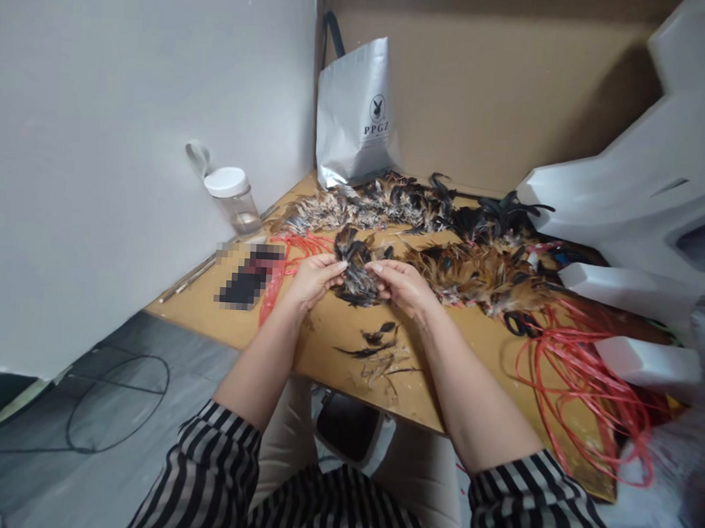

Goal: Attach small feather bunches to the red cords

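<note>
Between my two hands is a bunch of dark and grey-brown feathers (358, 270), held just above the table. My left hand (321, 280) pinches its left side with thumb and fingers. On the right side, my right hand (404, 286) grips it with thumb and forefinger closed. Several loose feathers (380, 352) lie on the table below my hands. Right of my right hand sits a pile of golden-brown feathers (476, 274). Behind my hands stretches a row of pale, brown and black feathers (385, 204).
Red plastic strings (582, 386) hang over the right table edge; more red strings (277, 284) lie left. A lidded clear jar (237, 203) stands by the white wall. A silver bag (354, 114) leans at the back. White foam pieces (648, 362) crowd the right side. The wooden table (202, 315) ends near my lap.
</note>
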`<state>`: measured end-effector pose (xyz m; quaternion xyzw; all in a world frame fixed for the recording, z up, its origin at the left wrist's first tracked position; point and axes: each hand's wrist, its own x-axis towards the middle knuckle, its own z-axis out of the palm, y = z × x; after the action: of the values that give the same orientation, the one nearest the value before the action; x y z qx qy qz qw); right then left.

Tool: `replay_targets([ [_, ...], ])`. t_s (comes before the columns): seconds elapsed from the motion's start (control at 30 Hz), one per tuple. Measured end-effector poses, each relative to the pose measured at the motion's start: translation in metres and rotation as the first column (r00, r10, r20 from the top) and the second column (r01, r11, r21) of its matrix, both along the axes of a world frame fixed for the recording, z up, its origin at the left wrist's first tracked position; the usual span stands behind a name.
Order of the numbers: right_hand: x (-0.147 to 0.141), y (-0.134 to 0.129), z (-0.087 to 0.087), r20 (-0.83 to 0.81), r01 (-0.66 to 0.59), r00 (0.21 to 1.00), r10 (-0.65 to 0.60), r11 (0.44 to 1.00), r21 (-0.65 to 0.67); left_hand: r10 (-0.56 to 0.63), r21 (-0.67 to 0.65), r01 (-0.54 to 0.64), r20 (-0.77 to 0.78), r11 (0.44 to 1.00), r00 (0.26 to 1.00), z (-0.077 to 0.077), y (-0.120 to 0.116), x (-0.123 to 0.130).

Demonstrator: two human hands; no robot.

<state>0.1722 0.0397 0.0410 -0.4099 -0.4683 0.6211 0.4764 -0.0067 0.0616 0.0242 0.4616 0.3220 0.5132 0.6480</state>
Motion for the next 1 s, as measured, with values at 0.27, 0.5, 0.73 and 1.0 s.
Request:
replay_targets([
  [0.27,0.005,-0.004,0.001,0.280,-0.206,0.933,0.224,0.974,-0.093,-0.110,0.067,0.128,-0.223,0.990,0.969,0.000,-0.006,0.005],
  [0.5,-0.003,-0.003,-0.007,0.009,-0.252,0.966,0.257,0.952,-0.175,-0.078,0.039,0.083,-0.125,0.996,0.989,-0.001,-0.006,0.007],
  [0.73,-0.013,-0.002,-0.004,-0.212,-0.029,0.977,0.009,0.995,-0.094,0.026,-0.027,-0.024,0.050,0.999,0.998,0.000,-0.001,0.005],
  [1.0,-0.029,-0.003,-0.010,-0.148,0.232,0.963,-0.227,0.972,0.023,-0.042,-0.080,0.044,0.028,0.996,0.999,-0.003,-0.003,0.009],
])
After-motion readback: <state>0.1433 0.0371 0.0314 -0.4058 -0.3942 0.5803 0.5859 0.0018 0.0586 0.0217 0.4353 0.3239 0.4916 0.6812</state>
